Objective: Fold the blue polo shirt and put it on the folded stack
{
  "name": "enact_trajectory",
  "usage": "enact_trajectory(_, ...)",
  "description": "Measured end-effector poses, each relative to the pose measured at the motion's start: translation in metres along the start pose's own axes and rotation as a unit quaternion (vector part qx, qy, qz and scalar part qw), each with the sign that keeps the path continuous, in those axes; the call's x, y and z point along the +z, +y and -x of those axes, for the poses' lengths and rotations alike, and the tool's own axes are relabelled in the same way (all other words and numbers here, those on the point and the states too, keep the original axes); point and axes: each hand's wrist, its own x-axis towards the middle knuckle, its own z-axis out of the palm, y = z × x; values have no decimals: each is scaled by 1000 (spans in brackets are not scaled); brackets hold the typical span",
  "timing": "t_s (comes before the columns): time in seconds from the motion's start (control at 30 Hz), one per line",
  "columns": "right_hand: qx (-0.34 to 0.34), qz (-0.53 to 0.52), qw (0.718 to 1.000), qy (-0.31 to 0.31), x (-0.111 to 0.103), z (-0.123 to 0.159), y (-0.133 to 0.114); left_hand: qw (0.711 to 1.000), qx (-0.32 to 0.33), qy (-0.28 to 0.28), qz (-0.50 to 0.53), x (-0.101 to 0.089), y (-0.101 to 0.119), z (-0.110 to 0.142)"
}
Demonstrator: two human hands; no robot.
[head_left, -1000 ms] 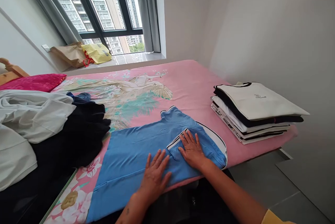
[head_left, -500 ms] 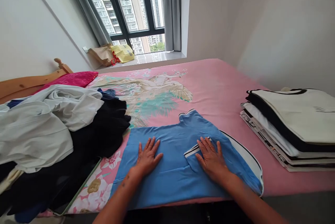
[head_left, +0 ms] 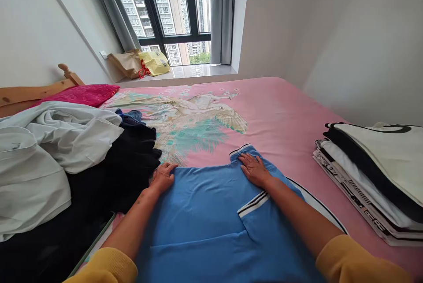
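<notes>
A blue shirt (head_left: 198,203) with white-and-black striped trim lies folded on the bed in front of me. My left hand (head_left: 162,177) rests at its far left corner, fingers stretched out along the edge. Near the striped collar (head_left: 240,149), my right hand (head_left: 254,170) lies flat on the cloth, palm down with fingers extended. The striped sleeve cuff (head_left: 254,203) shows below my right wrist. A white panel with black edging (head_left: 325,206) shows beyond my right forearm.
A pile of loose white (head_left: 29,173) and black clothes (head_left: 109,177) lies on the left. Folded garments (head_left: 373,173) are stacked on the right. A magenta pillow (head_left: 81,94) lies by the wooden headboard (head_left: 33,93). Paper (head_left: 125,63) and yellow bags (head_left: 155,62) sit on the windowsill.
Both hands have slid away from me across the shirt: my left to the far left corner, my right up to the collar. The view has shifted closer.
</notes>
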Motion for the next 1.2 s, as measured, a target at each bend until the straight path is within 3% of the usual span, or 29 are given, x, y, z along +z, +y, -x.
enact_trajectory(0.17, 51, 31, 996, 73, 12, -25, 7, 996, -55, 72, -3, 20, -4, -5)
enact_trajectory(0.3, 51, 37, 991, 117, 18, -43, 15, 994, -22, 107, 1, 27, -8, -3)
enact_trajectory(0.43, 10, 37, 995, 88, 7, -59, 20, 993, 1, 116, -5, 29, -9, -3)
enact_trajectory(0.67, -27, 110, 992, -52, -37, -80, 15, 992, -2, 120, -32, 32, -11, -4)
enact_trajectory(0.83, -62, 137, 988, -41, -55, -55, 5, 995, 12, 99, -30, 20, -7, -5)
enact_trajectory(0.97, -64, 141, 988, -11, -77, -18, 9, 996, 37, 80, -27, -4, -1, 5)
enact_trajectory(1.2, -95, 102, 989, 50, -113, 57, 12, 989, 112, 80, -49, -52, 4, 63)
